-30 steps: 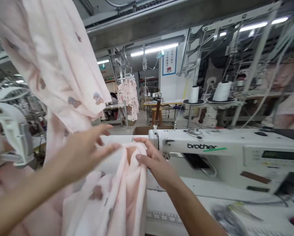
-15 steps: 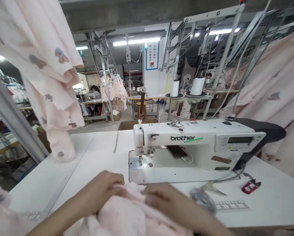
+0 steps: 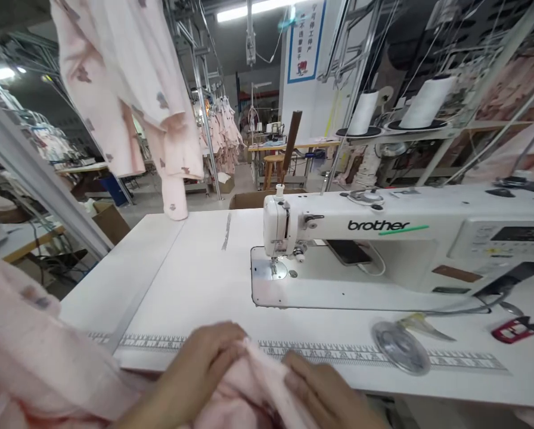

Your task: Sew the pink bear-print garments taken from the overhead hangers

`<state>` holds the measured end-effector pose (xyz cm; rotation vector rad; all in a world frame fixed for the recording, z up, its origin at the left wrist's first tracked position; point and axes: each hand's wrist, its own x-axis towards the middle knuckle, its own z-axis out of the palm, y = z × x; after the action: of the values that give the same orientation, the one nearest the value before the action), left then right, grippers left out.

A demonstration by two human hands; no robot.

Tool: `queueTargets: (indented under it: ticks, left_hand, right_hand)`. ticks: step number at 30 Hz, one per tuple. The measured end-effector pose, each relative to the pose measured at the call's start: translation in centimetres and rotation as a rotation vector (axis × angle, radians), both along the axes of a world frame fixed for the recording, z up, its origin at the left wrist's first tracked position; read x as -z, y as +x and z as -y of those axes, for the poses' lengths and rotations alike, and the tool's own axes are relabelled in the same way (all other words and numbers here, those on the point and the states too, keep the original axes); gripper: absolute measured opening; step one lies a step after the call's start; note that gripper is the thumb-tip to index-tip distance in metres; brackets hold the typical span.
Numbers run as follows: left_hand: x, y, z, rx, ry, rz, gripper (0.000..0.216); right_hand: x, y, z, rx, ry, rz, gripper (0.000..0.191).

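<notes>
The left hand (image 3: 199,363) and right hand (image 3: 325,390) gather a pale pink printed garment (image 3: 253,387) at the near edge of the white sewing table (image 3: 168,286), their fingers together and closed on the cloth. The garment lies across the measuring tape (image 3: 320,351) on that edge, near the Brother sewing machine (image 3: 338,238), and its bulk trails off to the near left. Another pink garment (image 3: 124,101) hangs at far left, and red thread snips (image 3: 517,329) lie at right.

We read "brother" on the sewing machine (image 3: 378,226); the blue-framed wall sign (image 3: 306,42) and ruler strip (image 3: 320,351) stay too small to read.
</notes>
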<state>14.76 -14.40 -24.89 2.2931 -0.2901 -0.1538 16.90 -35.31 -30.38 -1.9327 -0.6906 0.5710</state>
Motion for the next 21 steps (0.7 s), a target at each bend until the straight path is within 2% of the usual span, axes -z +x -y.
queueTargets:
  ticks: [3, 5, 8, 11, 15, 17, 21]
  left_hand:
    - [-2.0, 2.1, 0.4, 0.0, 0.17, 0.189, 0.028]
    - [-2.2, 3.1, 1.0, 0.005, 0.193, 0.261, 0.028]
    - [-0.9, 3.6, 1.7, -0.049, 0.086, 0.289, 0.022]
    - [0.6, 3.4, 1.9, -0.169, 0.005, 0.277, 0.011]
    - [1.2, 3.2, 1.7, -0.079, -0.006, 0.253, 0.013]
    - [1.2, 3.1, 1.6, -0.006, 0.009, 0.283, 0.016]
    - [1.3, 2.9, 1.6, 0.108, 0.012, 0.437, 0.02]
  right_hand:
    - [-3.4, 1.7, -0.3, 0.136, 0.149, 0.081, 0.04]
    - [-4.6, 3.0, -1.0, 0.23, 0.276, 0.214, 0.032]
    - [-4.4, 3.9, -2.3, 0.275, 0.364, 0.245, 0.02]
    - [-3.6, 4.0, -2.9, 0.266, 0.342, 0.19, 0.011]
    - [-3.9, 4.2, -2.2, 0.245, 0.203, 0.184, 0.014]
    - [-4.3, 4.9, -1.9, 0.218, 0.188, 0.085, 0.016]
    - [-3.8, 6.9, -2.2, 0.021, 0.315, -0.441, 0.016]
